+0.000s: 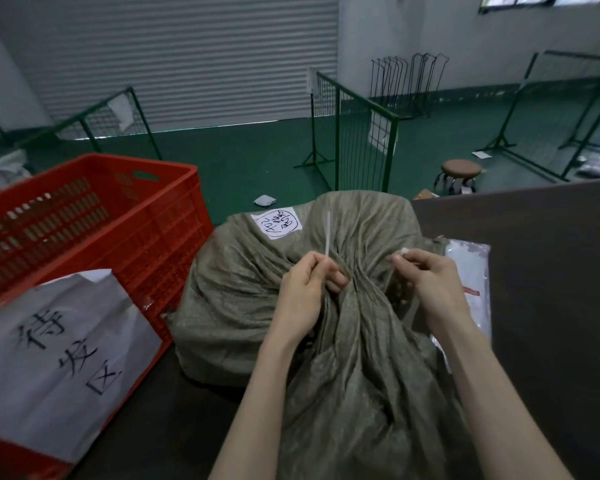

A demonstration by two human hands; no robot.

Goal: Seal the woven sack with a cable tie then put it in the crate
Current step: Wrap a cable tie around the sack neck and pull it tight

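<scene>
The left hand (307, 285) is pinched closed on the white cable tie (327, 233), whose free tail stands up just beyond its fingertips. The right hand (426, 271) is also closed, thumb against forefinger, on a small white piece that is probably the tie's other end, though it is too small to be sure. Between the two hands lies the gathered neck of the woven sack (343, 306), and neither hand has a firm hold on the cloth itself.

That is the main risk: with both hands busy on the tie, the bunched neck could spread open before the tie is looped and locked, so the strap would close on only part of the folds and leave a gap. The thin tail could also slip from the left pinch, or miss the locking head if the ends are brought together at an angle. Once sealed, the full sack may sag or slide off the tabletop (534, 271) edge during the lift.

The sack is dull olive-grey, coarse-woven and heavily creased, bulging beyond the hands, with a white handwritten label (278, 223) on its far side. The red crate (146, 216) stands to the left of the left hand, just beside the sack, with a sheet of paper (56, 358) over its near rim.
</scene>
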